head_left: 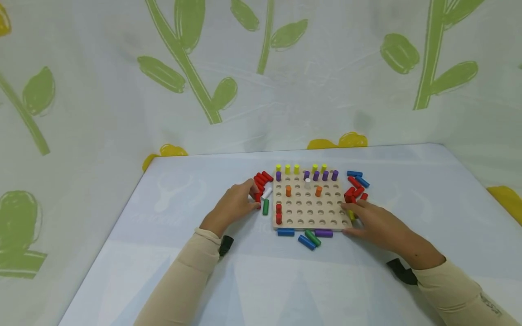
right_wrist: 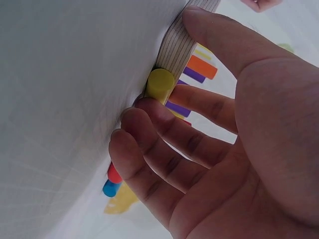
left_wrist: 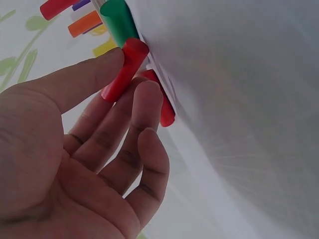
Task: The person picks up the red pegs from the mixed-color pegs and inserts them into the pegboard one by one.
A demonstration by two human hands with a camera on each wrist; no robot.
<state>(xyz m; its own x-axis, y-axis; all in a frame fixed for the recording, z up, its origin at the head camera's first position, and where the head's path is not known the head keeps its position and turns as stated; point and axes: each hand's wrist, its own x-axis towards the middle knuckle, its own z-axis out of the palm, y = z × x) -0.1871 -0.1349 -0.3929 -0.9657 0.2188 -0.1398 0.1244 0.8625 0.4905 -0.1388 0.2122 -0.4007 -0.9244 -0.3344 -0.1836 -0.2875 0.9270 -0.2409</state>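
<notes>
Between thumb and fingers my left hand (head_left: 233, 204) pinches a red peg (left_wrist: 124, 69), just left of the wooden pegboard (head_left: 305, 222). A second red peg (left_wrist: 162, 102) lies behind those fingers, and a green peg (head_left: 266, 207) rests between hand and board. At the board's right side, my right hand (head_left: 377, 224) touches the edge with its thumb at the near corner and its index fingertip farther up. A yellow peg (right_wrist: 160, 85) lies along that edge by the right fingers. Standing in the board are yellow, purple, orange and red pegs, plus a white peg (head_left: 307, 183).
More red pegs (head_left: 259, 179) and a white peg (head_left: 267, 193) lie left of the board. On its right are red pegs (head_left: 355, 182) and blue pegs (head_left: 362, 181). Blue, green and purple pegs (head_left: 324, 233) lie along the near edge. A leaf-patterned backdrop (head_left: 285, 90) rises behind the table.
</notes>
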